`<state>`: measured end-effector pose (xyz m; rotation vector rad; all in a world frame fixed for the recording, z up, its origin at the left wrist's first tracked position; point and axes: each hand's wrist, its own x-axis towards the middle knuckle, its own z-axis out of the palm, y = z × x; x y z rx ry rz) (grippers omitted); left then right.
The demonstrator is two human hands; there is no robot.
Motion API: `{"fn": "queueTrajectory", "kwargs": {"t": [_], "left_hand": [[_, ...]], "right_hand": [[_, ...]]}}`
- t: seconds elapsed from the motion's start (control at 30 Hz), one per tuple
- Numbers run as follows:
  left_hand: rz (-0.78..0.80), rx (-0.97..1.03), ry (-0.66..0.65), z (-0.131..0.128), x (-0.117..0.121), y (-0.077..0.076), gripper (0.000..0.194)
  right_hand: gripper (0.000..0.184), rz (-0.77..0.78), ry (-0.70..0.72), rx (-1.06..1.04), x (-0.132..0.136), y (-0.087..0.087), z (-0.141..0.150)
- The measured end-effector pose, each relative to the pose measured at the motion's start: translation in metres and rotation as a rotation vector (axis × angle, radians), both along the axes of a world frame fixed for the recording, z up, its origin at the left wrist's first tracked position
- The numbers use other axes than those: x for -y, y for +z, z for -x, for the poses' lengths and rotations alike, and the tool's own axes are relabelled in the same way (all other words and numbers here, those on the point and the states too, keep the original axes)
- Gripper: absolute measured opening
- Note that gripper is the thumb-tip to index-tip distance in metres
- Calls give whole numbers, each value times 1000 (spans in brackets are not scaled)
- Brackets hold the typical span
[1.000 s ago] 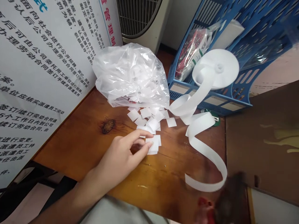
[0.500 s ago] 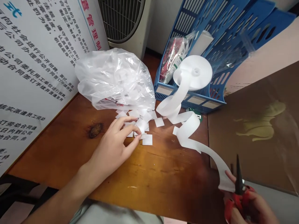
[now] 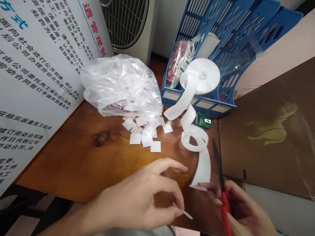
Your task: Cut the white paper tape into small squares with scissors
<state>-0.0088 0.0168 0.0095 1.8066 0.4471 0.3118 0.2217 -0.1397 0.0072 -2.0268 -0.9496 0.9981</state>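
My left hand [image 3: 152,193] pinches a small white piece [image 3: 186,214], seen nearly edge-on, between thumb and finger. Red-handled scissors [image 3: 224,206] with dark blades, slightly blurred, are in my right hand [image 3: 246,209]. That hand's fingertips also touch the cut end of a white strip [image 3: 203,167]. The strip coils over the table up to its white roll [image 3: 211,77]. Several white square pieces [image 3: 147,131] lie in a loose pile left of the strip. Behind them, a clear plastic bag [image 3: 120,82] has more squares in it.
A blue file rack [image 3: 199,104] stands at the back of the wooden table [image 3: 110,164], a red-and-white packet [image 3: 180,62] inside. A green tape measure [image 3: 204,121] is beside the strip. A printed board [image 3: 36,82] borders the left, a brown box [image 3: 268,131] the right.
My left hand has left the pile and come right and nearer, holding a white piece. My right hand has moved left with the scissors and strip end; the strip now curls more.
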Motion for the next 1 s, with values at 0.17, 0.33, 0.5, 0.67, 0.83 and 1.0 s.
{"fn": "queueTrajectory", "kwargs": {"t": [0.17, 0.33, 0.5, 0.67, 0.83, 1.0], "left_hand": [[5, 55, -25, -15, 7, -17, 15], [249, -3, 175, -8, 10, -36, 7], [398, -23, 162, 6, 4, -37, 5], [436, -129, 62, 9, -3, -34, 6], [536, -186, 94, 5, -3, -32, 7], [561, -129, 224, 2, -2, -29, 22]], "right_hand": [[21, 13, 165, -191, -19, -5, 18], [33, 50, 85, -259, -25, -14, 22], [35, 128, 191, -132, -37, -14, 25], [14, 216, 381, -122, -50, -6, 26], [19, 233, 359, -153, -57, 0, 31], [33, 217, 199, -260, -55, -5, 38]]}}
